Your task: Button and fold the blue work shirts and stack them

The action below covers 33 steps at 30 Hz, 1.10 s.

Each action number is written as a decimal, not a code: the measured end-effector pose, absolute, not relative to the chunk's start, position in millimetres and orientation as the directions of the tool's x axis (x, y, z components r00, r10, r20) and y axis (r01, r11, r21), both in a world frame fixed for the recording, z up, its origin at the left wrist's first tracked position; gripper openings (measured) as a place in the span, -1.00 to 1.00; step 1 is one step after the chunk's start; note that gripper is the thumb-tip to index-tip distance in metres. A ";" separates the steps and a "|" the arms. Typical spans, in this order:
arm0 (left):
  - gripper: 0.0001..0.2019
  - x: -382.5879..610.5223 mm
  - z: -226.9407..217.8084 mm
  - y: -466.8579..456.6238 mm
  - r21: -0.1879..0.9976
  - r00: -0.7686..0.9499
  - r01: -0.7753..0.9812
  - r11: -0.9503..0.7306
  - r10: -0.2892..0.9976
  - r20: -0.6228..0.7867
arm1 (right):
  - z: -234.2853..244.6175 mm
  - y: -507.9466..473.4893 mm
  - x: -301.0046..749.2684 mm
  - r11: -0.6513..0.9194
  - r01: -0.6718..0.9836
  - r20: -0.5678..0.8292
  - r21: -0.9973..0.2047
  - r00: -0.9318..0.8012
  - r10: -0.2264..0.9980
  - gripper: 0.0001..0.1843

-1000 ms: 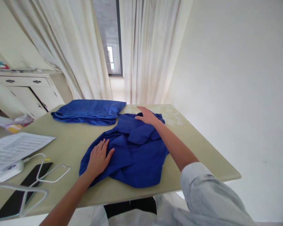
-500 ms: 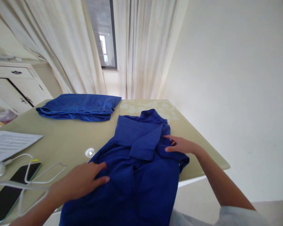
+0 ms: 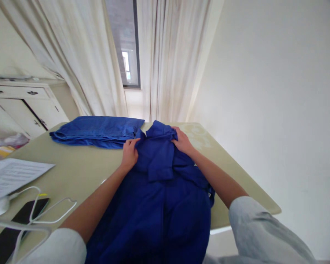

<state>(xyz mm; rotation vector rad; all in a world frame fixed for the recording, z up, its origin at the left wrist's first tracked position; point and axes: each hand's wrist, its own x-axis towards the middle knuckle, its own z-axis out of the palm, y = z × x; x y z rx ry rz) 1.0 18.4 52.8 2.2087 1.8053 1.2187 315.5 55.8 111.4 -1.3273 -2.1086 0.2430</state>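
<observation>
A dark blue collared shirt or jacket lies on the table, its lower part reaching over the near edge toward me. One sleeve is folded across its upper part. My left hand pinches the garment's left shoulder edge near the collar. On the other side, my right hand grips the fabric at the right shoulder, with its fingers partly hidden behind the cloth. Just beyond my left hand, a folded blue garment rests along the table's far side.
The pale green table ends on the right near a white wall. At left lie a printed sheet, a black phone and a white cable. Curtains and a white cabinet stand behind.
Both hands have moved forward from the garment's middle to its shoulders and closed on the cloth. The collar end has shifted slightly left and is bunched between them.
</observation>
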 end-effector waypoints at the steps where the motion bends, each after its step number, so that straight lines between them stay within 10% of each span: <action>1: -0.39 -8.6 64.9 22.2 0.462 -0.022 0.830 -0.313 0.809 0.588 | 120.1 68.2 309.2 0.487 0.739 0.487 -0.465 -0.245 0.838 -0.17; 6: -0.38 -41.8 99.5 43.1 0.373 -0.221 0.928 -0.014 0.785 0.579 | 116.7 100.3 273.8 0.371 0.776 0.509 -0.511 -0.075 0.858 -0.07; 13: -0.38 -4.4 22.4 6.0 0.324 0.175 0.910 -0.258 0.949 0.263 | 47.4 41.0 245.7 0.552 0.760 0.172 -0.343 -0.527 0.832 0.29; 16: -0.31 10.1 -2.0 -13.7 0.291 0.230 0.907 -0.304 0.938 0.261 | 39.8 27.3 239.8 0.580 0.776 0.150 -0.247 -0.560 0.815 0.14; 23: -0.72 -18.8 21.8 15.9 0.803 -0.194 0.594 -0.048 0.960 0.201 | 65.6 21.3 284.5 0.412 0.863 0.106 -0.291 -0.399 0.911 0.18; 30: -0.55 -60.7 52.0 55.8 0.912 -0.530 0.402 0.076 0.832 0.164 | 56.3 -42.2 383.6 0.166 0.762 -0.009 -0.626 -0.220 0.975 -0.01; 33: -0.53 -44.2 33.3 29.1 0.832 -0.367 0.552 -0.043 0.884 0.289 | 56.4 -60.9 401.3 0.057 0.775 -0.105 -0.629 -0.158 0.982 -0.30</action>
